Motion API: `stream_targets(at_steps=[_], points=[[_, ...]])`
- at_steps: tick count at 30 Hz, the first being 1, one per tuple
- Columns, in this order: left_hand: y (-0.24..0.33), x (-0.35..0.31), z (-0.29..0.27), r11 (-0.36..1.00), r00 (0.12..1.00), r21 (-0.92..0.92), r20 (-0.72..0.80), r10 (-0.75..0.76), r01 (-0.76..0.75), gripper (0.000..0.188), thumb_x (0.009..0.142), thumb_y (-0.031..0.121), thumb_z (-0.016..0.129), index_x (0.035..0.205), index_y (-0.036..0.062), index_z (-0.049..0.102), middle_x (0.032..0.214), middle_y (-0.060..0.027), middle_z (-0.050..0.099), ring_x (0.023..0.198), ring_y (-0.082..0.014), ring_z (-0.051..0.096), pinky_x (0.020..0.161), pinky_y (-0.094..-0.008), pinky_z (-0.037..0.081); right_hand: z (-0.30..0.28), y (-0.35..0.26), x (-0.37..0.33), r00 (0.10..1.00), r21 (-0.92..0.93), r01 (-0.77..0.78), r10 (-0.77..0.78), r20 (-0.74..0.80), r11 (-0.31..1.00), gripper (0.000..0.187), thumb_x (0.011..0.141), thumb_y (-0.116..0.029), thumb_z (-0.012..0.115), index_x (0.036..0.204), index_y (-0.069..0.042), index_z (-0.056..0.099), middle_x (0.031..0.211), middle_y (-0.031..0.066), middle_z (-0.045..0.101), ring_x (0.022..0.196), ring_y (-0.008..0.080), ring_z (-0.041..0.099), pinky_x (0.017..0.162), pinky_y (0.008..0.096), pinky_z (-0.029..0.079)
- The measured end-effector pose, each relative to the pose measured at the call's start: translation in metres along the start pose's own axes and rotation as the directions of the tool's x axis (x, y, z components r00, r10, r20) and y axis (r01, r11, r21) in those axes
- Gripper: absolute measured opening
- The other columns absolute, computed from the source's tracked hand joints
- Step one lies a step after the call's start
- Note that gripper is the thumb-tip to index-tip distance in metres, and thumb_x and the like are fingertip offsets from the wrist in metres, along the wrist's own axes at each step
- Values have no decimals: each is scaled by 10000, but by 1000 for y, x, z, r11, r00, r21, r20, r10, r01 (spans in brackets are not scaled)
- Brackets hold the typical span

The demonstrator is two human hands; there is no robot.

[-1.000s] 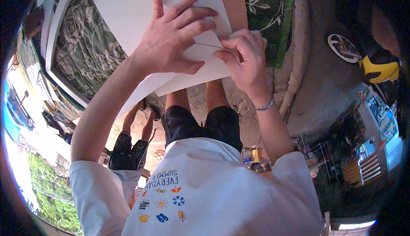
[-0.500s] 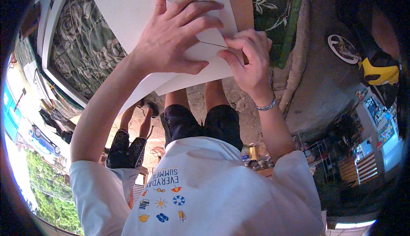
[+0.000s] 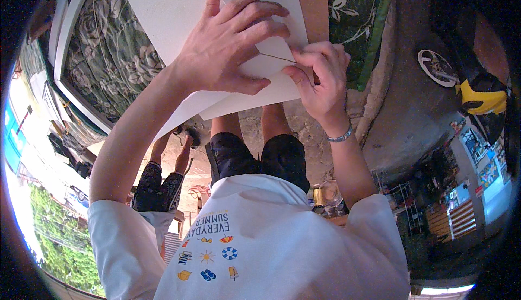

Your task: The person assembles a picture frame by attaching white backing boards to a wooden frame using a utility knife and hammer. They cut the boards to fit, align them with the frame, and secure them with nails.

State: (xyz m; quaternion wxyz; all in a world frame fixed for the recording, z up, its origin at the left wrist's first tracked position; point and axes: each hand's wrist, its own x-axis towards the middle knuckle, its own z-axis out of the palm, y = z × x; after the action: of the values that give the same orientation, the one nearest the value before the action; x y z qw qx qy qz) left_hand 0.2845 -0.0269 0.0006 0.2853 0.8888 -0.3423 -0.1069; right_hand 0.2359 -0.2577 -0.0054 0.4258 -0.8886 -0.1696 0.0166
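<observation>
White paper (image 3: 157,12) lies in overlapping sheets in front of me, over a brown board (image 3: 316,7). My left hand (image 3: 233,45) rests on the paper, fingers spread and thumb stretched out, holding nothing. A narrower white piece (image 3: 274,46) runs beneath its fingers toward my right hand (image 3: 323,77). The right thumb and forefinger pinch at this piece's right corner, where a thin dark line ends. Whether that line is a paper edge or a thread is hard to tell. The right fingertips partly hide what they grip.
Dark green floral cloth (image 3: 103,56) lies left of the paper, beside a white edge (image 3: 68,39); more floral cloth (image 3: 353,7) lies right. Another person in dark shorts (image 3: 157,187) stands at the lower left. A yellow and black object (image 3: 483,96) and a round white-rimmed item (image 3: 437,68) are far right.
The whole view has shifted slightly, so paper and hands appear a little farther right. Both hands keep nearly the same pose on the paper.
</observation>
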Motion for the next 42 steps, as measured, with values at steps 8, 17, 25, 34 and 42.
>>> stream_targets(at_steps=[8, 17, 25, 34, 42], points=[[0, 1, -2, 1000, 999, -9, 34, 23, -23, 783, 543, 410, 839, 1266, 262, 576, 1429, 29, 534, 1515, -276, 264, 1141, -703, -85, -1, 2, 1, 1000, -2, -15, 15, 7, 1000, 224, 747, -240, 817, 895, -156, 673, 903, 5, 633, 884, 263, 567, 792, 414, 392], [-1, 1, -4, 998, 998, -54, 45, 32, -29, 784, 548, 398, 844, 1269, 243, 578, 1446, 30, 527, 1519, -256, 270, 1138, -717, -68, 1, 3, 1, 999, 0, -28, 28, -17, 1000, 236, 708, -209, 843, 871, -147, 685, 893, 1, 650, 879, 259, 582, 794, 403, 409], [1, 2, -2, 999, 999, -13, 37, 36, -36, 784, 555, 419, 841, 1282, 277, 584, 1420, 65, 542, 1518, -242, 275, 1129, -740, -25, -1, -1, 4, 998, 24, -51, 52, -31, 998, 219, 677, -143, 854, 826, -134, 693, 847, 8, 650, 861, 260, 590, 774, 401, 426], [1, -1, -3, 998, 999, -52, 46, 30, -27, 728, 618, 460, 835, 1277, 285, 581, 1428, 54, 529, 1531, -267, 234, 1123, -754, -3, -15, -19, 9, 973, -20, -215, 216, 75, 976, 179, 729, -172, 832, 841, -110, 707, 848, 29, 631, 877, 269, 567, 796, 420, 407], [5, 0, -8, 1000, 996, -3, 84, 26, -26, 727, 670, 508, 819, 1313, 296, 556, 1493, 11, 458, 1536, -308, 185, 1128, -767, 56, -25, -35, 19, 895, -101, -383, 396, 207, 918, 131, 831, -219, 754, 872, -106, 704, 926, 70, 646, 933, 322, 573, 807, 450, 396]])
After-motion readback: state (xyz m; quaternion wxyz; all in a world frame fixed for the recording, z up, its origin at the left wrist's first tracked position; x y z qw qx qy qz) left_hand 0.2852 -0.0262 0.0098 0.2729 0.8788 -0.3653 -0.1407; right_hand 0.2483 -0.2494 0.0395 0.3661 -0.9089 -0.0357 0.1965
